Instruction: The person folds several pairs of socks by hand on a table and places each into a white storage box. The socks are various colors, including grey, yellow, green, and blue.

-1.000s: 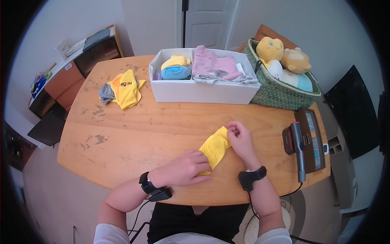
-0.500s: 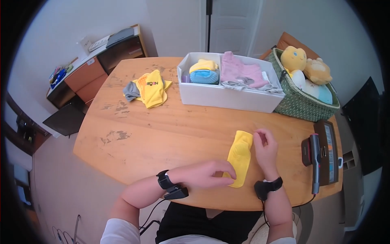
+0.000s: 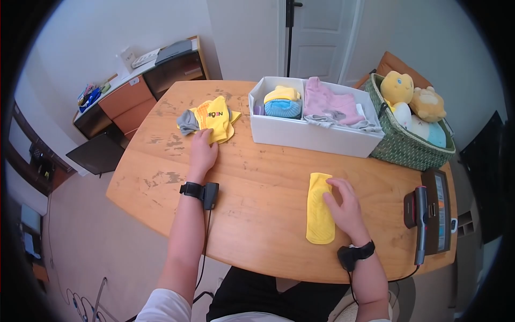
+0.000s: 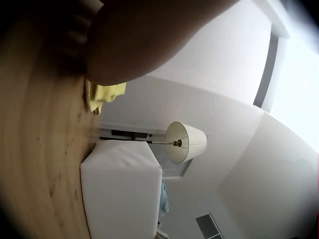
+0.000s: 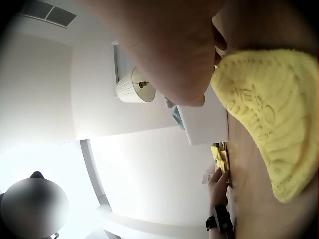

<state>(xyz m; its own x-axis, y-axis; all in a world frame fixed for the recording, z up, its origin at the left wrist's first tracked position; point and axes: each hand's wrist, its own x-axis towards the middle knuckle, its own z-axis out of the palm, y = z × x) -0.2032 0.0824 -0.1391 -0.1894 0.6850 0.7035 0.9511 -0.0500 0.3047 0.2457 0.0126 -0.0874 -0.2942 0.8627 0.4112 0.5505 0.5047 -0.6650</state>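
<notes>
A yellow sock lies flat and lengthwise on the table before me; raised lettering shows on it in the right wrist view. My right hand is at its right edge, thumb and fingers loosely bent and apart, fingertips over its upper part. Far to the left, my left hand reaches out to a small heap of yellow cloth with black letters and orange dots. Its fingertips overlap the near edge of that heap. A grey piece of cloth sticks out from the heap's left side.
At the back stands a white divided box with a yellow-and-blue bundle and pink cloth. A green woven basket of plush toys adjoins it. On the right lie a grey corded handheld device and a brown case.
My left hand has left the yellow sock and moved far left to the heap. The sock now lies straighter and flat, and my right hand has shifted down beside it. The head view has turned left.
</notes>
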